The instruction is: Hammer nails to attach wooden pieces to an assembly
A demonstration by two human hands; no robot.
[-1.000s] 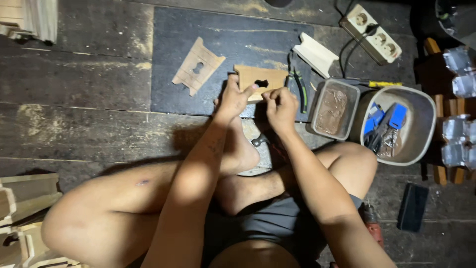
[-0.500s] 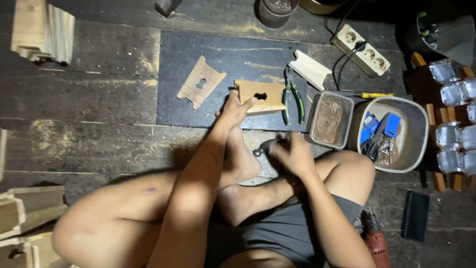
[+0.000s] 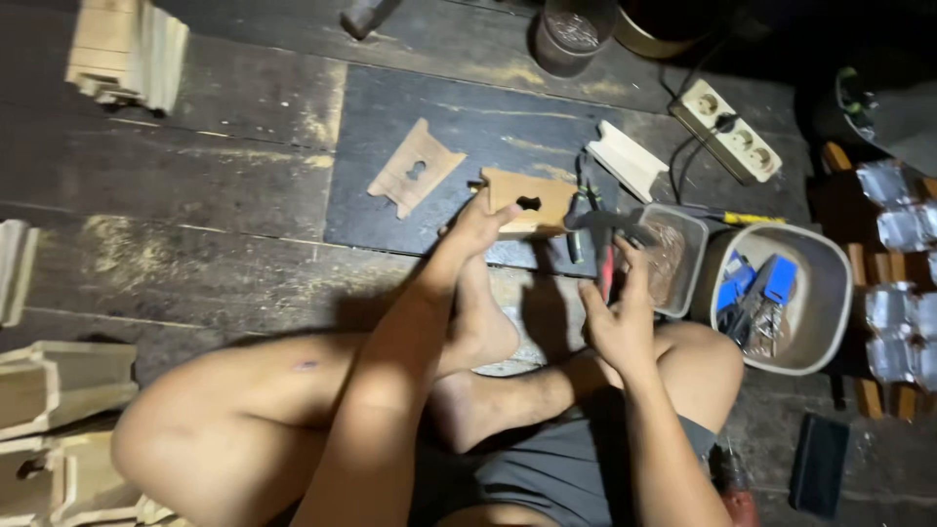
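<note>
Head view: right hand (image 3: pixel 617 327) hides hammer (image 3: pixel 605 256) handle; left hand (image 3: pixel 480 226) steadies wooden piece (image 3: pixel 527 202)

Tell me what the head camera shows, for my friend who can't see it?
A person sitting cross-legged on a dark wooden floor steadies a small wooden piece with a keyhole-shaped hole using the left hand, while the right hand holds a hammer. A similar wooden piece, a power strip and tubs of small hardware lie nearby.

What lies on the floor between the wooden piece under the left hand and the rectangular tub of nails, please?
In the head view, pliers lie between the wooden piece and the tub; the hammer head in the right hand also crosses that gap.
</note>
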